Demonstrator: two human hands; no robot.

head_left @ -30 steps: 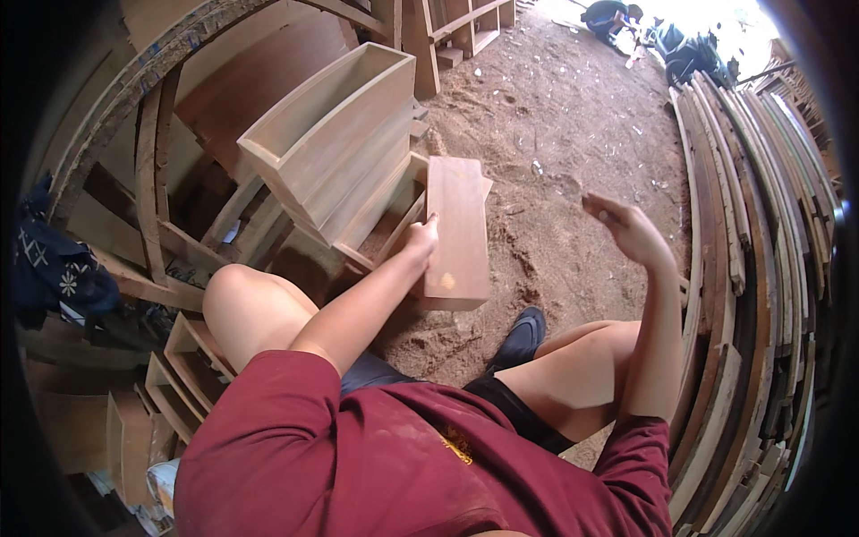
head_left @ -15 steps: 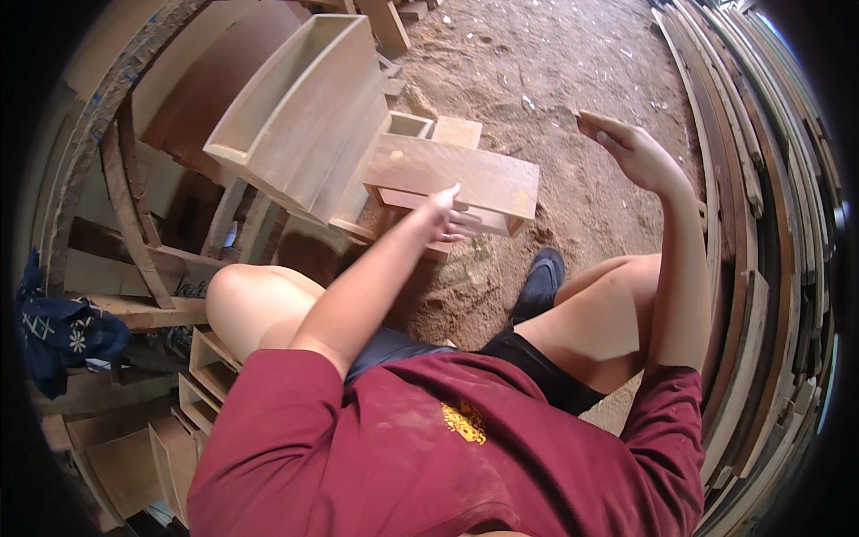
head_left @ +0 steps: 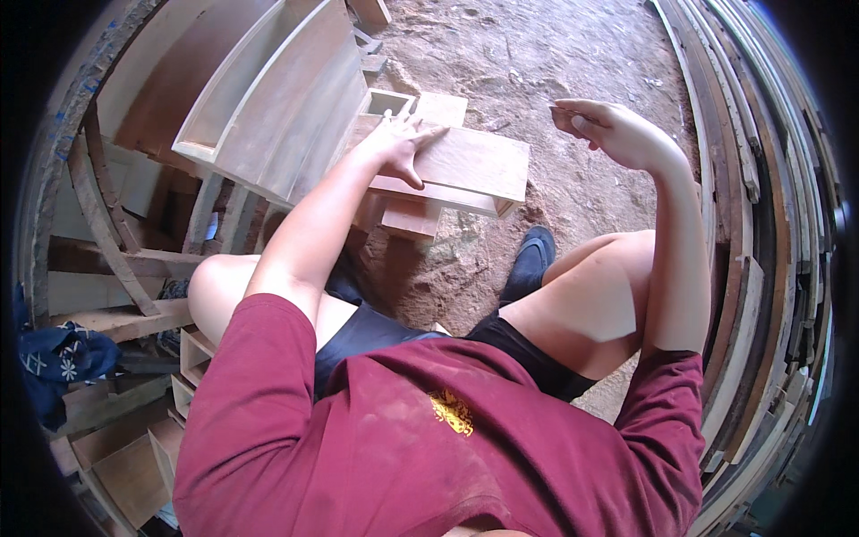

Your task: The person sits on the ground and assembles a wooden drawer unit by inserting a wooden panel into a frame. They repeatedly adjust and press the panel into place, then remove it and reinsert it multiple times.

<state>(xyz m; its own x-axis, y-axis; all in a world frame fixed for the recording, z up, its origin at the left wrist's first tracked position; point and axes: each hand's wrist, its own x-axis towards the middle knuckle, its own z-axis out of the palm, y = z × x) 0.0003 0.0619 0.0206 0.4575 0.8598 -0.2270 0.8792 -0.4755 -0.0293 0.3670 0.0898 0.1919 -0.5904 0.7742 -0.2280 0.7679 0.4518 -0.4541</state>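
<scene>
My left hand (head_left: 398,146) lies with fingers spread on the top board of a small wooden box, apparently a drawer (head_left: 479,163), near its left end. The drawer rests on its side, with its lower edge toward me. Beneath it a wooden block (head_left: 412,217) shows in part. My right hand (head_left: 617,136) is raised above the ground to the right, apart from the drawer. Its fingers are bent and drawn together toward the thumb; whatever may be between them is hidden.
A tall pale wooden cabinet piece (head_left: 277,107) stands at the left, with an open wooden compartment (head_left: 386,103) and a flat board (head_left: 442,109) beyond the drawer. Long planks (head_left: 756,224) are stacked at the right. Dark patterned cloth (head_left: 67,353) hangs at the left.
My left hand has moved from the drawer's near edge up and left onto its top board, fingers spreading. My right hand has shifted slightly left, its fingers more bent.
</scene>
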